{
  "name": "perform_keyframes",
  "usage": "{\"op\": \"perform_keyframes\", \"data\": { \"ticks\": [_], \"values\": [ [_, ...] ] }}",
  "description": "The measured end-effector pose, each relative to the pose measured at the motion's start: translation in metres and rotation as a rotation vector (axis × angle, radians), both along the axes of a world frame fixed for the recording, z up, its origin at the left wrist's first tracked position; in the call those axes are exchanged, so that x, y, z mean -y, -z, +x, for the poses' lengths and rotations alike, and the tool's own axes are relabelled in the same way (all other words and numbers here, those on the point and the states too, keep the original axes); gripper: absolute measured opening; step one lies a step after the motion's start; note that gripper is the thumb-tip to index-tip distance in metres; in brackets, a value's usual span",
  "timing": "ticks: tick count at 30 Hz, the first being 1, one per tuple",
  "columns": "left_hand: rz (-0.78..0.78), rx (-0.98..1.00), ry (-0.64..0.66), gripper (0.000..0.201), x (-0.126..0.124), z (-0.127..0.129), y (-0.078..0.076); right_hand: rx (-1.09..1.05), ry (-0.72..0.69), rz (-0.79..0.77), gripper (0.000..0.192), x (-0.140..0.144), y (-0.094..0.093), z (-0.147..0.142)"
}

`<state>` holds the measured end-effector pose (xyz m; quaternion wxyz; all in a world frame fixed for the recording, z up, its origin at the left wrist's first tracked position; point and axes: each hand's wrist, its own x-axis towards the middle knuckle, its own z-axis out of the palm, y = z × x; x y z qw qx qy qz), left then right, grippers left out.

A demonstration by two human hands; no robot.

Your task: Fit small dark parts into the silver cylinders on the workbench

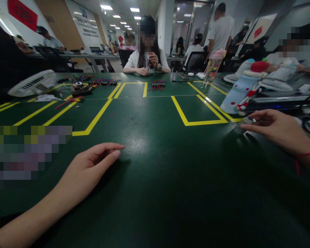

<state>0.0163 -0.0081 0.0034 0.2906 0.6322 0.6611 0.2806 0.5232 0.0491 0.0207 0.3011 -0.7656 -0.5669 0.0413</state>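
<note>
Head view: my right grip (279,125) is grasping a small clear container (247,120) beside the light-blue bottle (234,92), at the counter's (155,189) right side. My left grip (93,162) is hovering empty, loosely parted. Grasping is looking done; whether lifting is starting, I cannot tell.

- Left forearm (41,213): enters from the lower left corner and slants up and inward, bare.
- Left hand (90,162): reaches toward the middle, thumb side facing the camera, fingers loosely curved, holding nothing; the thumb (107,162) lies just below the index finger (110,146), tips near each other.
- Right hand (279,126): comes in from the right edge, pointing left, thumb straight, fingers bent in a pinching grip.
- Right wrist (303,146): roughly in line with the hand.
</note>
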Motion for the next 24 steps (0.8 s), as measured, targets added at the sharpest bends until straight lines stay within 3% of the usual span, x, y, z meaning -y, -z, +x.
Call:
{"op": "perform_keyframes", "data": {
  "ticks": [3, 5, 9, 12, 15, 18, 21, 24],
  "values": [
    [0.011, -0.029, 0.013, 0.04, 0.0, 0.004, -0.004, 0.05, -0.104, 0.139, 0.058, 0.007, 0.003, -0.029],
    [-0.003, -0.052, 0.018, 0.039, 0.001, 0.007, -0.009, -0.006, -0.283, 0.164, 0.054, 0.018, 0.001, -0.066],
    [-0.022, -0.075, 0.012, 0.039, 0.003, 0.011, -0.016, -0.12, -0.748, 0.044, 0.04, 0.047, -0.006, -0.15],
    [-0.013, -0.067, 0.015, 0.039, 0.002, 0.009, -0.016, -0.186, -0.954, -0.016, 0.031, 0.062, -0.005, -0.195],
    [-0.046, -0.063, 0.033, 0.036, -0.001, 0.007, -0.015, -0.259, -1.018, -0.06, 0.029, 0.068, 0.004, -0.214],
    [-0.052, -0.05, 0.089, 0.034, -0.003, 0.014, -0.015, -0.302, -0.972, -0.07, 0.043, 0.069, 0.016, -0.218],
    [0.068, -0.021, 0.251, 0.03, 0.0, 0.039, -0.02, -0.321, -0.934, -0.063, 0.058, 0.069, 0.026, -0.216],
    [0.169, 0.021, 0.442, 0.023, 0.003, 0.071, -0.028, -0.282, -0.921, -0.054, 0.052, 0.069, 0.028, -0.215]
  ]
}}
